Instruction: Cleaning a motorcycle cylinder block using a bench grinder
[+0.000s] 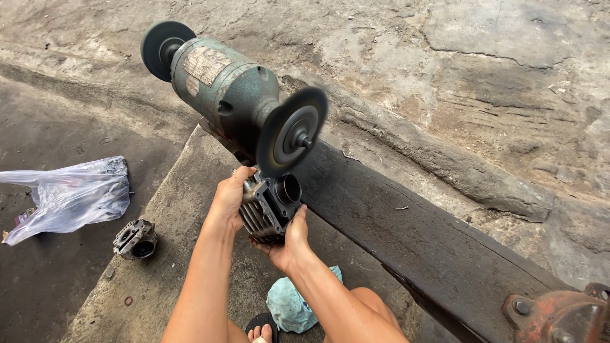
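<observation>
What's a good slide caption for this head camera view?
Both hands, left hand and right hand, press a finned engine cylinder against a bench grinder's wire wheel.

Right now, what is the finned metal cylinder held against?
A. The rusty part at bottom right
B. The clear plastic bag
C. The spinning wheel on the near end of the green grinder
C: both hands, left and right, press the finned cylinder up under the blurred wheel of the grinder.

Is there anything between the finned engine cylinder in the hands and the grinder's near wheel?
Nothing visible. Both hands, left and right, hold the finned engine cylinder directly under the near wheel, its top edge at the wheel's rim.
</observation>
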